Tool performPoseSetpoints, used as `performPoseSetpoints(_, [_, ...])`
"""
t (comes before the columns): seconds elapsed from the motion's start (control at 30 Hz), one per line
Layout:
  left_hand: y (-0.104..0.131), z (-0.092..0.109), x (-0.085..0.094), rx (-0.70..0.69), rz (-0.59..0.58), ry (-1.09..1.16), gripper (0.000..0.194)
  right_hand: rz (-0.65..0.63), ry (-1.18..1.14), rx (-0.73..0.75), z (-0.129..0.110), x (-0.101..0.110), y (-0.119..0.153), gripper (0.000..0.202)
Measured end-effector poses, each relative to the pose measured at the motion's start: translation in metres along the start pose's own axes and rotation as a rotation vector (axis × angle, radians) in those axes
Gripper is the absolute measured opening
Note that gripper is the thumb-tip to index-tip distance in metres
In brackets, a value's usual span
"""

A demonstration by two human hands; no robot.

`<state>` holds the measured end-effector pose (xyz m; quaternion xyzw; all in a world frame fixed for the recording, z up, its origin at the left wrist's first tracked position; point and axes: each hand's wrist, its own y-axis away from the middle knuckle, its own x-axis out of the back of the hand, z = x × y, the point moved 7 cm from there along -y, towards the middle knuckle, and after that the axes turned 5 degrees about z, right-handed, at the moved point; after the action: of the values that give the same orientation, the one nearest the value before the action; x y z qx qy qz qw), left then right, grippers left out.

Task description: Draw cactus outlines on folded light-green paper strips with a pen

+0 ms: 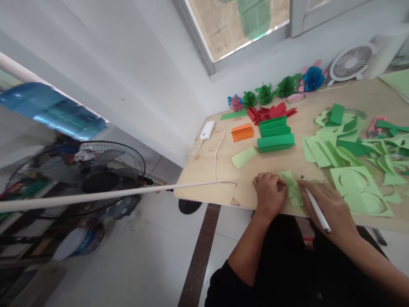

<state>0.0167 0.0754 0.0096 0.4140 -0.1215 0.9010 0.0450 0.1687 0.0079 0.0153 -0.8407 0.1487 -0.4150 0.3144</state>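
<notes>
My left hand (270,195) rests at the table's front edge with its fingers curled, the thumb side against a small light green paper (292,188). On the right of that paper, my right hand (329,209) is closed around a white marker (316,204), its tip near the paper and its dark end towards me. Whether the left fingers pinch the paper or only press it down is hard to see. A light green sheet with cut-out curves (361,189) lies beyond my right hand, and a light green strip (244,157) lies to the upper left.
Folded green papers (275,143), an orange one (242,132) and red ones (271,113) lie on the table (204,170). Paper scraps (338,140) cover the right. Behind are paper flowers (265,94) and a small fan (351,62). A white power bank (208,129) has a cable.
</notes>
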Motion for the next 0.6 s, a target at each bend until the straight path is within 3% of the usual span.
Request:
performPoseSetpoints(0.23, [0.008,-0.006,0.011,0.082,0.077,0.146,0.012,-0.002,-0.078,-0.099,0.006,0.001,-0.004,0.029])
performPoseSetpoints(0.6, [0.009,-0.029,0.018,0.178,0.158,0.371,0.005,-0.129,-0.260,-0.257,0.024,0.008,-0.009,0.035])
